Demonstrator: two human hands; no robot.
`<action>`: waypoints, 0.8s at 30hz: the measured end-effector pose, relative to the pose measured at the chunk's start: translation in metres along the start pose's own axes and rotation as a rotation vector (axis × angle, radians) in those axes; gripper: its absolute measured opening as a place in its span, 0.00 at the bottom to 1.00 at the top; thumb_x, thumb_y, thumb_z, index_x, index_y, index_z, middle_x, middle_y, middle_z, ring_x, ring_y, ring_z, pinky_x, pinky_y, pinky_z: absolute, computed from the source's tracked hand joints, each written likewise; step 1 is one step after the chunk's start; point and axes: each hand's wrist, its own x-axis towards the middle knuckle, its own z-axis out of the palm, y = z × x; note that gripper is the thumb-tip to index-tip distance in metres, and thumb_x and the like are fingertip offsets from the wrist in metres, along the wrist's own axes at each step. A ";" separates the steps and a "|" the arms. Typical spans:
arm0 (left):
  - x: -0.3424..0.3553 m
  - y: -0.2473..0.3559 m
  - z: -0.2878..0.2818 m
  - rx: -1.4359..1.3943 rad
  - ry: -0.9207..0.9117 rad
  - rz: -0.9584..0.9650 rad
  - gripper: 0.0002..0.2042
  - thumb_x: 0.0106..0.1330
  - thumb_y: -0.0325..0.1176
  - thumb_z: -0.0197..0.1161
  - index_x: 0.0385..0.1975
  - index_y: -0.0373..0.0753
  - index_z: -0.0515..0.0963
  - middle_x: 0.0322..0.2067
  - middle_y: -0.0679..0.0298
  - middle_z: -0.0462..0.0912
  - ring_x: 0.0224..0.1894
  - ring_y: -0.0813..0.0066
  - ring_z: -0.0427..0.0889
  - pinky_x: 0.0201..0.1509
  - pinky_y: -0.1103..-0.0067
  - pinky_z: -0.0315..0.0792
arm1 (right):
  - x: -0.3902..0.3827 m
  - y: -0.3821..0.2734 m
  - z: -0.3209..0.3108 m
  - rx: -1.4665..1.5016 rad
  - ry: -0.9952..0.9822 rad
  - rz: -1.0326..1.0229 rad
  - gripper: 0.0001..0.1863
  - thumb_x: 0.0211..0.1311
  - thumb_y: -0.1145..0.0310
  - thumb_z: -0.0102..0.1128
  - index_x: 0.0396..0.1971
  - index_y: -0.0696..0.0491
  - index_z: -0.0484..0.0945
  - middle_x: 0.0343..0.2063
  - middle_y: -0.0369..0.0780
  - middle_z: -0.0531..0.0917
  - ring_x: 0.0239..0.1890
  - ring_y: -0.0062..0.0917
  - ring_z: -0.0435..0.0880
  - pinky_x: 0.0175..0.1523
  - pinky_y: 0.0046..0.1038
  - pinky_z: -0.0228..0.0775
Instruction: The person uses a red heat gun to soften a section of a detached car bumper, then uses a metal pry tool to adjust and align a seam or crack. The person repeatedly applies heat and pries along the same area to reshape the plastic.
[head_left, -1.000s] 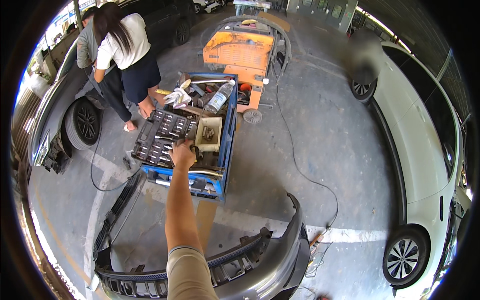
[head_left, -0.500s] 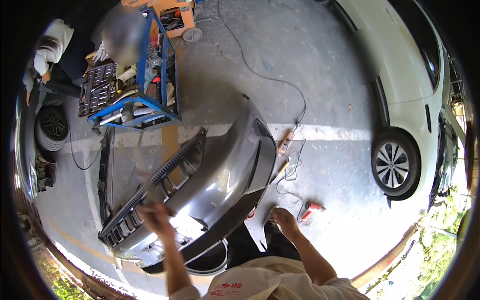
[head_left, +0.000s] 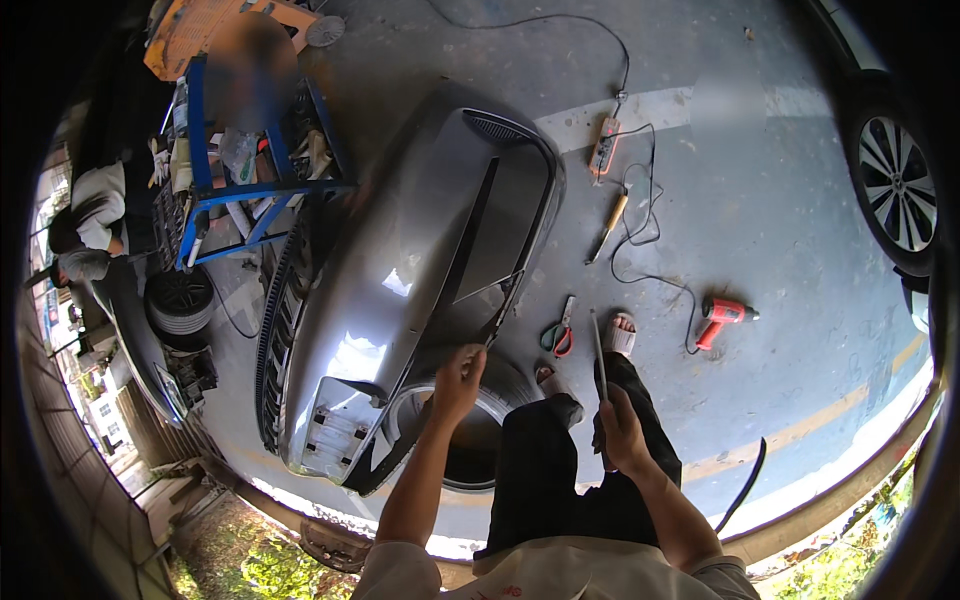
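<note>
A dark grey car bumper (head_left: pixel 400 240) rests on its side in front of me, tilted over a tyre (head_left: pixel 508 384). At the bumper's near right edge is my left hand (head_left: pixel 458 383), its fingers curled round that edge. My right hand (head_left: pixel 624 432) is closed on a long thin metal rod (head_left: pixel 600 350) that points away from me, above my right leg. The rod's lower end is mostly hidden by the hand. Scissors (head_left: pixel 558 335) with red and black handles lie on the floor by my feet.
A red heat gun (head_left: pixel 722 320), a yellow-handled tool (head_left: pixel 608 226) and an orange power strip (head_left: pixel 603 150) with black cable lie to the right. At the far left stand a blue tool cart (head_left: pixel 260 190), a wheel (head_left: pixel 180 298) and a crouching person (head_left: pixel 98 215). A car wheel (head_left: pixel 896 185) is far right.
The view has shifted, and the bumper now appears more upright in it. My left hand has gone from over the bumper's left part to its near right edge. The rod now shows in my right hand.
</note>
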 end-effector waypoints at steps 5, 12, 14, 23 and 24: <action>0.059 -0.057 0.004 0.035 -0.141 -0.084 0.21 0.77 0.49 0.56 0.51 0.35 0.80 0.45 0.58 0.86 0.50 0.70 0.83 0.58 0.74 0.72 | 0.037 0.085 -0.005 -0.158 -0.139 -0.148 0.14 0.75 0.69 0.51 0.54 0.60 0.72 0.25 0.44 0.78 0.23 0.30 0.79 0.32 0.31 0.71; 0.092 -0.073 0.001 -0.047 -0.275 -0.085 0.17 0.77 0.45 0.58 0.48 0.36 0.81 0.40 0.68 0.83 0.44 0.83 0.77 0.51 0.83 0.69 | 0.103 0.084 -0.045 -0.330 -0.540 -0.346 0.27 0.70 0.75 0.55 0.67 0.55 0.63 0.24 0.46 0.81 0.29 0.42 0.85 0.36 0.38 0.76; 0.092 -0.069 0.005 0.056 -0.250 0.055 0.17 0.77 0.45 0.58 0.48 0.35 0.81 0.41 0.68 0.83 0.44 0.82 0.78 0.52 0.82 0.70 | 0.129 0.097 -0.048 -0.400 -0.500 -0.536 0.26 0.69 0.76 0.55 0.66 0.56 0.64 0.24 0.46 0.81 0.29 0.43 0.85 0.34 0.38 0.76; 0.060 -0.071 0.018 0.069 -0.212 0.280 0.18 0.65 0.24 0.69 0.55 0.35 0.76 0.42 0.63 0.83 0.44 0.80 0.82 0.50 0.81 0.76 | 0.160 0.137 0.023 -0.438 -0.286 -0.851 0.35 0.67 0.79 0.57 0.73 0.50 0.60 0.27 0.49 0.82 0.26 0.47 0.82 0.31 0.41 0.75; 0.063 -0.076 0.022 0.076 -0.179 0.291 0.18 0.65 0.22 0.68 0.54 0.35 0.76 0.42 0.64 0.83 0.43 0.81 0.82 0.49 0.82 0.76 | 0.163 0.150 0.034 -0.433 -0.224 -0.858 0.36 0.67 0.79 0.57 0.74 0.49 0.58 0.27 0.49 0.82 0.27 0.47 0.82 0.31 0.41 0.74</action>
